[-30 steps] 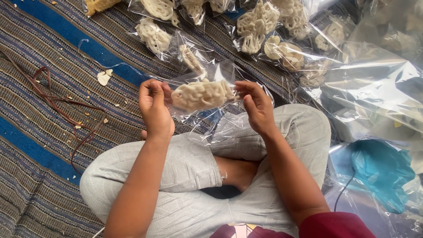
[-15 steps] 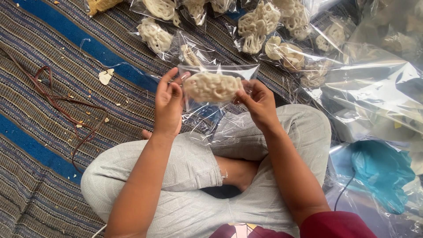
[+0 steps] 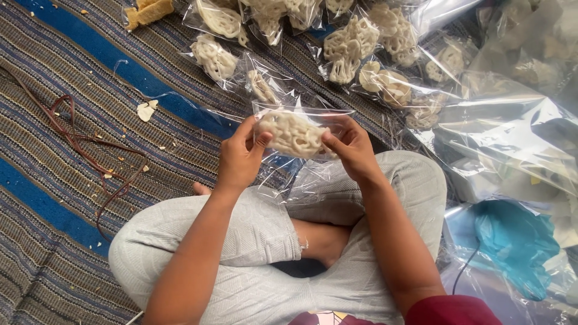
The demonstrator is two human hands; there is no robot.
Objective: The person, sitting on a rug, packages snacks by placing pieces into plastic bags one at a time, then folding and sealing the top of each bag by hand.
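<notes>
A clear bag point(image 3: 301, 129) with a pale lacy cracker point(image 3: 293, 133) is pinched at its sides by the left hand point(image 3: 239, 157) and right hand point(image 3: 351, 147), above the striped mat point(image 3: 72, 78).

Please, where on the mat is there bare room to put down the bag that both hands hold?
Bare mat lies left of the knee, below the brown cord. Another patch lies between that cord and the filled bags, with crumbs. Ahead and right of the held bag, filled bags and loose plastic crowd together.
</notes>
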